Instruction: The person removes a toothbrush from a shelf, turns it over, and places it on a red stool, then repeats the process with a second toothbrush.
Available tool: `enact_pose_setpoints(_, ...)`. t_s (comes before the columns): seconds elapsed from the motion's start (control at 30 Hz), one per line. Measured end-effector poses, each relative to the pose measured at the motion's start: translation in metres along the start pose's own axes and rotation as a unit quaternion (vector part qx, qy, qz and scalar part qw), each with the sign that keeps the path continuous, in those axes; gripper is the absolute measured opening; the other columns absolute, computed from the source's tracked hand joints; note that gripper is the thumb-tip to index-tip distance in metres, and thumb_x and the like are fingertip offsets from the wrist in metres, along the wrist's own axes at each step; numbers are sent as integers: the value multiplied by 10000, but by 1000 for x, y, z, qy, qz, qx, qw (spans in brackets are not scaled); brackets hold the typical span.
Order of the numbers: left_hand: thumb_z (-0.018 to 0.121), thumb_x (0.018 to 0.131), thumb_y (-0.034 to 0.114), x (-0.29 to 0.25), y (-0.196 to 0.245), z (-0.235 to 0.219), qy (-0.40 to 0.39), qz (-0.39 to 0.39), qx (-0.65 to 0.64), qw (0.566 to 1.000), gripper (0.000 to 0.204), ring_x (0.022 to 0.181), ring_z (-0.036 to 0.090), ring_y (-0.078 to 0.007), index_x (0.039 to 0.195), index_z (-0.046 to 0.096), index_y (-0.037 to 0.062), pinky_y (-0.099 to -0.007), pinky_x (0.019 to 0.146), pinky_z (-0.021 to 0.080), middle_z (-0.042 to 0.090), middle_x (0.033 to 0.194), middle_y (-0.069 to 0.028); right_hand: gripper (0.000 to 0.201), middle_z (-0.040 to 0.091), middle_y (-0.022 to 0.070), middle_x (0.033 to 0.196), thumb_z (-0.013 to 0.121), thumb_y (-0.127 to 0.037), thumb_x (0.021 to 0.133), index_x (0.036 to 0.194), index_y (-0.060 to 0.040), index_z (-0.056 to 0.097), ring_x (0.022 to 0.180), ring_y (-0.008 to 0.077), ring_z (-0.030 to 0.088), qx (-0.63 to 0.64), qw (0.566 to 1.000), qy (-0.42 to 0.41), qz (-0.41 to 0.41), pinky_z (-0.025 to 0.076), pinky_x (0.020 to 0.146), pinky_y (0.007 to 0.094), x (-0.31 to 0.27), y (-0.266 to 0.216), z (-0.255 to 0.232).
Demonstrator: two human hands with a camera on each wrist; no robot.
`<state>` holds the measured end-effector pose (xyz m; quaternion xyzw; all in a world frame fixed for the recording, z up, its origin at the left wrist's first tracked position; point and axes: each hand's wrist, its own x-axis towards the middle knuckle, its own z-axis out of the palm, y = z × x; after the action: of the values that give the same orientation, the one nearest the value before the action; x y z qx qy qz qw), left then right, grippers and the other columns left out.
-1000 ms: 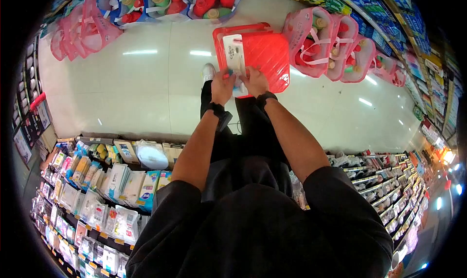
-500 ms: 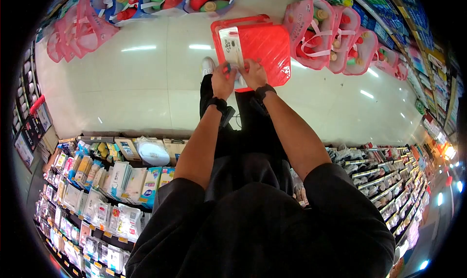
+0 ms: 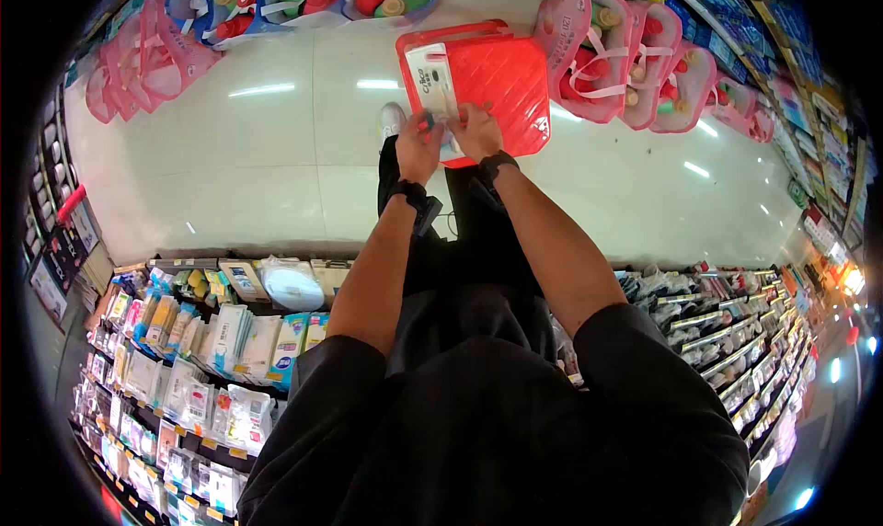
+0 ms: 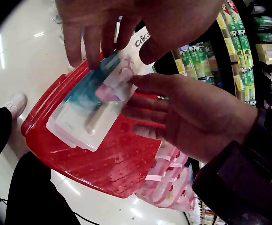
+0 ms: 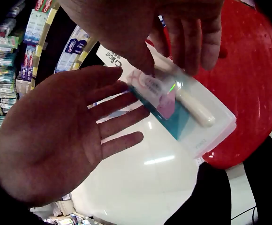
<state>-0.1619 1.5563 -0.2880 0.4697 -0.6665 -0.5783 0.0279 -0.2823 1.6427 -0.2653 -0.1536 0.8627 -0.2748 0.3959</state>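
Note:
A clear blister pack (image 3: 430,75) on a white card printed "Cnice" is held between both hands, over a red plastic basket (image 3: 513,80). It has a pale cylindrical handle (image 5: 198,108) inside and a pink and teal print. My left hand (image 3: 418,154) pinches the left edge of the pack with thumb and forefinger, the other fingers loosely spread in the right wrist view. From the right side, my right hand (image 3: 478,136) pinches it, thumb on the face and fingers partly hidden behind the plastic.
Pink bags of bottles (image 3: 581,62) stand right of the basket, with more pink bags (image 3: 170,62) at the far left. Blue bags (image 3: 391,11) line the back. Shelves of packaged goods (image 3: 198,379) run close to the body. A white shoe (image 3: 391,120) is beside the basket.
The basket, pack and hands have shifted slightly upward in the head view. The right hand has moved a little lower-left over the pack; both hands keep hold of it.

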Motion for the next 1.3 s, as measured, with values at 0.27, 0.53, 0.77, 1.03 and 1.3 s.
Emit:
enact_pose_setpoints(0.27, 730, 904, 332, -24, 37, 0, -1, 13, 41, 999, 475, 1010, 708, -312, 1204, 623, -20, -393, 837, 556, 705, 1098, -180, 372, 733, 165, 1005, 735, -256, 892, 1152, -4, 651, 896, 280, 721, 86, 996, 12, 6, 559, 805, 387, -26, 0, -21)
enact_pose_setpoints(0.53, 704, 933, 299, -38, 49, 31, -32, 25, -14, 999, 482, 1051, 697, -331, 1280, 587, -15, -418, 869, 557, 652, 1210, -216, 386, 738, 135, 975, 755, -264, 901, 1153, 4, 638, 863, 217, 712, 115, 993, -10, 12, 558, 781, 353, -37, 19, -62)
enact_pose_setpoints(0.77, 705, 920, 263, -34, 55, 49, -74, 40, -25, 996, 471, 1100, 658, -352, 1271, 590, -29, -405, 919, 532, 634, 1236, -234, 340, 740, 119, 946, 763, -254, 888, 1106, -16, 659, 833, 198, 707, 151, 987, 7, 54, 562, 742, 345, -34, 47, -75)
enact_pose_setpoints(1.03, 673, 932, 335, -33, 49, 86, -77, 44, 27, 996, 613, 1233, 539, -432, 1337, 526, -100, -448, 1060, 431, 564, 1300, -301, 313, 747, 141, 961, 759, -252, 889, 1072, -9, 688, 821, 236, 736, -8, 999, 34, 18, 571, 733, 351, -8, 86, -67)
enact_pose_setpoints(1.3, 646, 950, 349, -12, 28, 130, -14, -16, 38, 999, 627, 1266, 475, -471, 1356, 487, -101, -472, 1080, 398, 493, 1344, -315, 295, 729, 151, 973, 718, -316, 876, 1027, -63, 706, 929, 332, 701, 41, 999, 3, 12, 548, 798, 433, 29, 99, -56)
